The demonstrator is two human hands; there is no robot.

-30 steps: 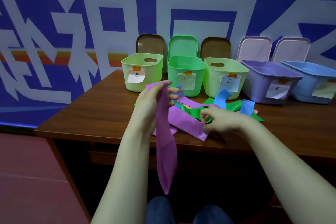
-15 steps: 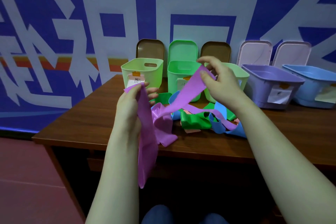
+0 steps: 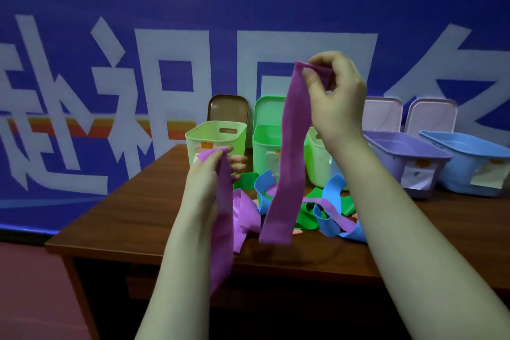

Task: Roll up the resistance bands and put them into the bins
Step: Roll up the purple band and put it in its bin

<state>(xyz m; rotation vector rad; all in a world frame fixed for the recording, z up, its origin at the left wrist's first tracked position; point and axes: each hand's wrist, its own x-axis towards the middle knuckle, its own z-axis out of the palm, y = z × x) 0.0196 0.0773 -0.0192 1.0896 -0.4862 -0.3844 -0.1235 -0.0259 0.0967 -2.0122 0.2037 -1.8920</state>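
Observation:
My right hand (image 3: 335,91) is raised high and pinches the top end of a purple resistance band (image 3: 289,152) that hangs straight down to just above the table. Lower down, my left hand (image 3: 209,174) grips the top of a second purple band (image 3: 223,232), which droops past the table's front edge. A tangle of green, blue and purple bands (image 3: 317,212) lies on the wooden table (image 3: 132,218) behind both. Beyond stand a pale green bin (image 3: 215,141), a green bin (image 3: 266,143), a second pale green bin (image 3: 317,163), a purple bin (image 3: 405,157) and a blue bin (image 3: 469,160).
Lids lean on the blue wall behind the bins: brown (image 3: 227,107), green (image 3: 269,109) and two pale lilac ones (image 3: 430,113). Paper labels are taped on the bins' fronts. The table's front edge runs just below the hanging bands, with a reddish floor (image 3: 33,292) at the left.
My right hand went from the pile on the table up to well above the bins, lifting one purple band until it hangs free. The left hand kept hold of its band.

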